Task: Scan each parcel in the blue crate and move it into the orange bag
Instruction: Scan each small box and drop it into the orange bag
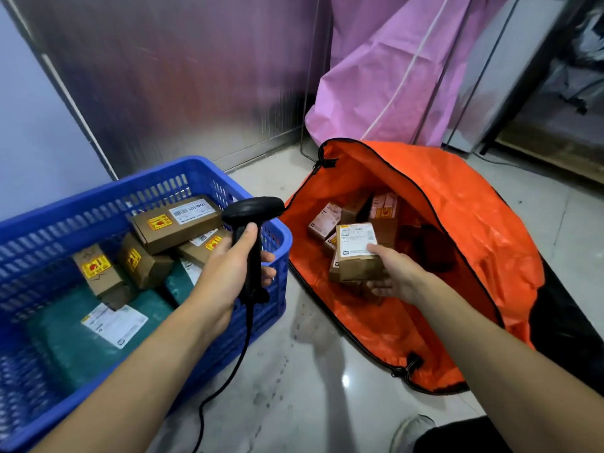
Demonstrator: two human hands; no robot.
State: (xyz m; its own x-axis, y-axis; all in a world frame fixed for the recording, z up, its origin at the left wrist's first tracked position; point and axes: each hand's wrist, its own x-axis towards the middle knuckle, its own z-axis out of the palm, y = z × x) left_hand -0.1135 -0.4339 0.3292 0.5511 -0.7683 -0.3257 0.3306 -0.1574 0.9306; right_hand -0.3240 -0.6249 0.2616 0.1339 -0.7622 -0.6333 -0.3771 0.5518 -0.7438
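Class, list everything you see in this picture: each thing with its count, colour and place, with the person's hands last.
crate: one, blue, on the floor, left.
crate boxes: four showing, brown, piled inside.
mailers: at least two, teal, crate bottom.
scanner: one, black, corded, by the crate's right rim.
bag: one, orange, open, on the floor, right.
bag boxes: several, brown, inside.
held box: one, brown, white label, over the bag's opening.
cover: one, pink, behind the bag.
shoe: one, grey, bottom edge.
left hand: grips the scanner.
right hand: holds the held box.
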